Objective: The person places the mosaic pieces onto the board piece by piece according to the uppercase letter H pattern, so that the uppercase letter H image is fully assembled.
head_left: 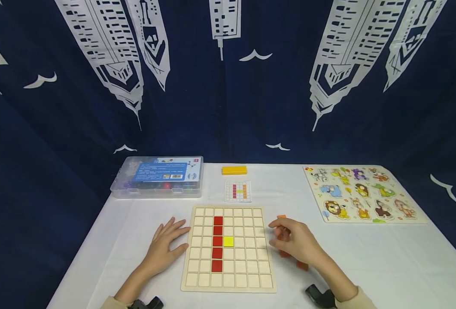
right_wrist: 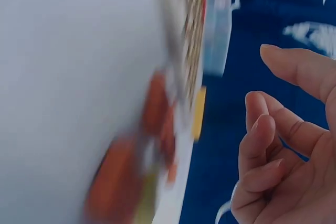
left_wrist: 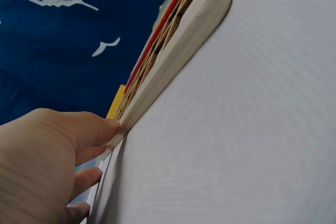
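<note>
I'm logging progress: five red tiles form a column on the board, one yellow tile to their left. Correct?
The side is wrong: the head view shows the yellow tile right of the five red tiles, which do form a column.

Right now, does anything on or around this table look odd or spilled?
The backdrop curtain looks odd: its printed towers point downward, as if hung upside down. On the table, loose orange tiles lie unevenly beside the grid board, partly hidden by the right hand. Nothing looks spilled or damaged.

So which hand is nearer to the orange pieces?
The right hand: it hovers just over the orange pieces. The left hand is across the wooden board, at its left edge.
</note>
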The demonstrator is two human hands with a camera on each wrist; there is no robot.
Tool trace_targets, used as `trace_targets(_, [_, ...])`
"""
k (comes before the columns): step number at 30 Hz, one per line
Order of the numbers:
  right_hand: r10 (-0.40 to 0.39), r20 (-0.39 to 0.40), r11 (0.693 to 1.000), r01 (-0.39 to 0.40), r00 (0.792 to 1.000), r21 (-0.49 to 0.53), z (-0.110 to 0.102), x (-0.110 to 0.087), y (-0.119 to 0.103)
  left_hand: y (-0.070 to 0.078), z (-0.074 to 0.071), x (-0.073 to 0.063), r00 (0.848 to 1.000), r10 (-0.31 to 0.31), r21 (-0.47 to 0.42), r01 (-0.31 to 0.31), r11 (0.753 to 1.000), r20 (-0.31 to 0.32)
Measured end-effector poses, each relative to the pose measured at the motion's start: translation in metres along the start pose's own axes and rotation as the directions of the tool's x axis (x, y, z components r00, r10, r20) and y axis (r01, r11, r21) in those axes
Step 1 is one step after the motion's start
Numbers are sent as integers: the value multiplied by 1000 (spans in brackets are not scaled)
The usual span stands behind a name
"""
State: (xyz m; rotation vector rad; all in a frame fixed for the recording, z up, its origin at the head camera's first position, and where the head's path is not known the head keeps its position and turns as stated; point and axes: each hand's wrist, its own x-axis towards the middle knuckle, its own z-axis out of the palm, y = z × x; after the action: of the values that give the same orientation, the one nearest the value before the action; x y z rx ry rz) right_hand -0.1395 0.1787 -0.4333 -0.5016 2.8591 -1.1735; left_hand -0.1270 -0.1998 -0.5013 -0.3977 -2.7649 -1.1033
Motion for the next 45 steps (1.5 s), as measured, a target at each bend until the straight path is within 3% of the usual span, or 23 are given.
trace_targets(8, [142, -57, 989, -145, 988, -44, -30, -24, 44, -1, 0, 0, 1000, 3, -2, -3, 1000, 0])
trace_targets(17, [216, -26, 973, -217, 976, -72, -32, -34, 63, -1, 1, 1, 1000, 8, 5, -8, 1000, -4])
trace_targets(22, [224, -7, 970, -224, 975, -96, -29, -35, 66, -1, 2, 0, 1000, 11, 4, -11, 1000, -6])
trace_targets(37, [244, -72, 951, -253, 967, -177, -19, -33, 64, 0, 2, -1, 999, 38, 13, -37, 999, -33])
trace_targets(45, [269, -88, 941, -281, 959, -188, -19, -33, 63, 1, 0, -1, 1000, -3, 2, 3, 1000, 0])
